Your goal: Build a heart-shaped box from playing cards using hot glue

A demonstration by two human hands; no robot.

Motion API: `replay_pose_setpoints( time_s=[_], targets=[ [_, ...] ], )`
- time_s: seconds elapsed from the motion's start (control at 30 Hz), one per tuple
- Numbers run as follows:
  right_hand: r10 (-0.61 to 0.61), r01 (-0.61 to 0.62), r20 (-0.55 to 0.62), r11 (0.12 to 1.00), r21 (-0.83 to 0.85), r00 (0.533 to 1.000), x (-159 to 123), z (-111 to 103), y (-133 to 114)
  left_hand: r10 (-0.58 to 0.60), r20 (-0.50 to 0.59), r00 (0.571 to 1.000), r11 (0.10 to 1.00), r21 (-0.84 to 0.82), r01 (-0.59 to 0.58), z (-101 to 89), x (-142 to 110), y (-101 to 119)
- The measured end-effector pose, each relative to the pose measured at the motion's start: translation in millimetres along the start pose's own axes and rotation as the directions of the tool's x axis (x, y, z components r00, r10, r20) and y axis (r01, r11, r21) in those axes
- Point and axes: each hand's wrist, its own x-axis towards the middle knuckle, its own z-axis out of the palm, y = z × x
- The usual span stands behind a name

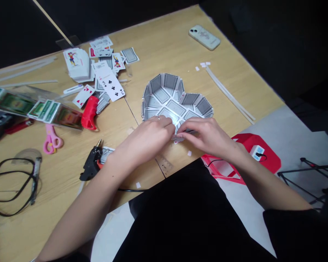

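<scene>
Both your left hand (157, 131) and right hand (207, 134) bunch fingers, grasp unclear, at 6 o'clock on card heart (161, 95), notch facing 1, long axis uncertain.

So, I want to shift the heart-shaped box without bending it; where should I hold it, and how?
I'd probably take the heart-shaped box low on its outer sides, lightly, palms coming from left and right: its card walls look thin and stand up along an outline that curves outward on both sides.

Glue gun (90, 165) left of card box (156, 84); phone (204, 37) behind, right.
</scene>
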Motion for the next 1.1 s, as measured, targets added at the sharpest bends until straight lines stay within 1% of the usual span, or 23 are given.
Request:
replay_pose_setpoints(
  time_s=[0.13, 0.27, 0.4, 0.53, 0.63, 0.83, 1.0, 1.1],
  targets=[
    [0.009, -0.009, 0.001, 1.0, -0.023, 1.0, -4.3, -9.9, 5.3, 0.027, -0.022, 0.999, 0.999, 0.047, -0.026, 1.9, -0.6, 1.0],
    [-0.014, 0.014, 0.008, 0.999, -0.049, 1.0, -6.3, -10.5, 8.7, 0.032, -0.02, 0.999, 0.996, 0.085, -0.03, 2.5, 0.2, 2.7],
    [-0.088, 0.092, 0.045, 0.991, -0.093, 0.995, -4.2, -8.1, 8.1, -0.018, 0.002, 1.0, 0.998, 0.052, 0.018, 1.6, 0.9, 3.3],
    [-0.118, 0.123, 0.059, 0.986, -0.109, 0.991, -2.9, -8.6, 5.9, -0.065, 0.0, 0.998, 0.998, 0.019, 0.065, 0.5, -1.0, 4.2],
    [-0.116, 0.122, 0.064, 0.987, -0.104, 0.991, -3.3, -8.4, 5.4, -0.052, -0.013, 0.999, 0.998, 0.031, 0.053, -0.4, -2.5, 5.2],
    [-0.099, 0.105, 0.064, 0.989, -0.099, 0.993, -3.8, -8.9, 4.2, -0.033, 0.006, 0.999, 0.999, 0.041, 0.033, 1.7, -2.1, 4.6],
    [-0.041, 0.047, 0.046, 0.992, -0.116, 0.998, -4.1, -11.9, 0.2, 0.024, -0.029, 0.999, 0.997, 0.077, -0.022, 4.0, -1.1, 3.7],
    [-0.047, 0.05, 0.029, 0.993, -0.105, 0.998, -3.2, -11.4, -0.7, 0.033, -0.035, 0.999, 0.996, 0.084, -0.03, 3.4, -0.8, 4.0]
  ],
)
